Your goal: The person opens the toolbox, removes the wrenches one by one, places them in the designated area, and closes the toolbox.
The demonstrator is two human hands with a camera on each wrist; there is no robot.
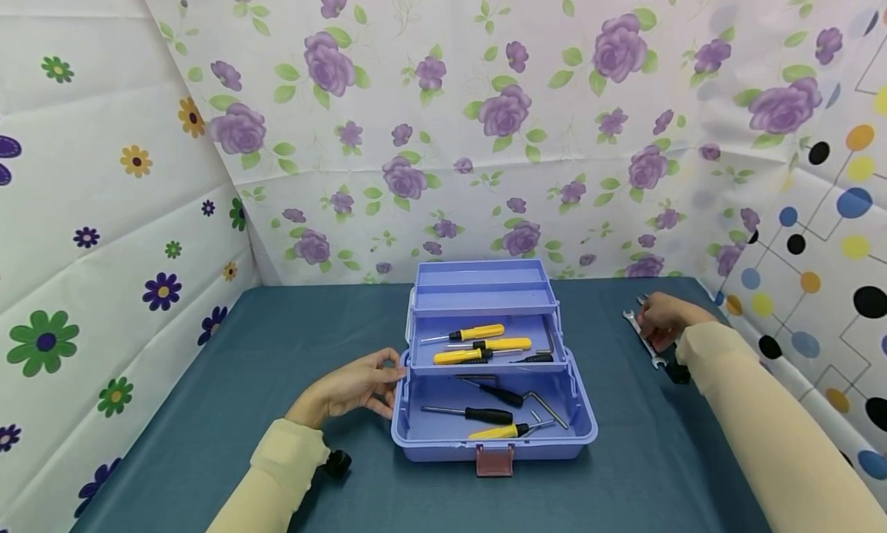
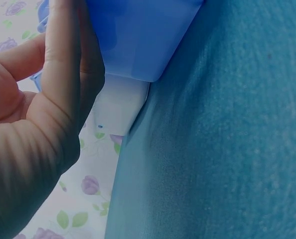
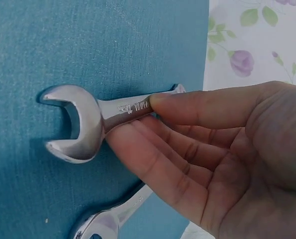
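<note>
A periwinkle-blue toolbox (image 1: 590,424) stands open in the middle of the table, its tiers raised. My left hand (image 1: 356,384) rests against the box's left side, fingers mostly extended. Yellow-handled screwdrivers (image 1: 478,332) lie in the middle tier. In the bottom are black-handled screwdrivers (image 1: 489,416), a yellow-handled one (image 1: 497,431) and a hex key (image 1: 547,410). At the right, my right hand (image 1: 668,320) pinches a silver open-end wrench (image 3: 88,124) between thumb and fingers, close to the cloth. A second wrench (image 3: 130,206) lies beside it, partly hidden by the hand in the head view.
Dark teal cloth (image 1: 333,317) covers the table. A flower-printed sheet (image 1: 450,132) hangs behind it, with more printed sheets at both sides. A reddish latch (image 1: 495,461) hangs at the toolbox's front. A white piece (image 2: 119,107) shows at the box's back.
</note>
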